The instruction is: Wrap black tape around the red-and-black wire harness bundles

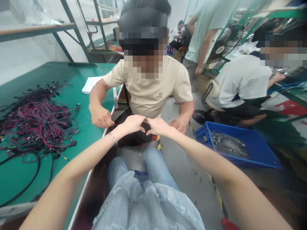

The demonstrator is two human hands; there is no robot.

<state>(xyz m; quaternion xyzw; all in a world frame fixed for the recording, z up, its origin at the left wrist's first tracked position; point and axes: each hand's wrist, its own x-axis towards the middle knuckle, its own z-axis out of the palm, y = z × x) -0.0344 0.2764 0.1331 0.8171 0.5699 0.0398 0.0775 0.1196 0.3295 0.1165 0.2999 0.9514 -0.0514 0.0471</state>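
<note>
My left hand (pixel 135 124) and my right hand (pixel 157 126) meet in front of me at the centre of the view, above my knees. The fingers of both are closed together, fingertips nearly touching. Something small and thin may be between them, but it is too small to name. Facing me sits a person in a beige shirt (pixel 153 92). That person's hands are on either side of mine, one near the table edge with its fingers pinched, the other to the right over the lap.
On the green table (pixel 96 72) at left lies a tangle of red and black cables (pixel 45 118), with white paper (pixel 92 83) behind. A blue bin (pixel 259 147) holding grey cables stands on the floor at right. Other people are at the back and right.
</note>
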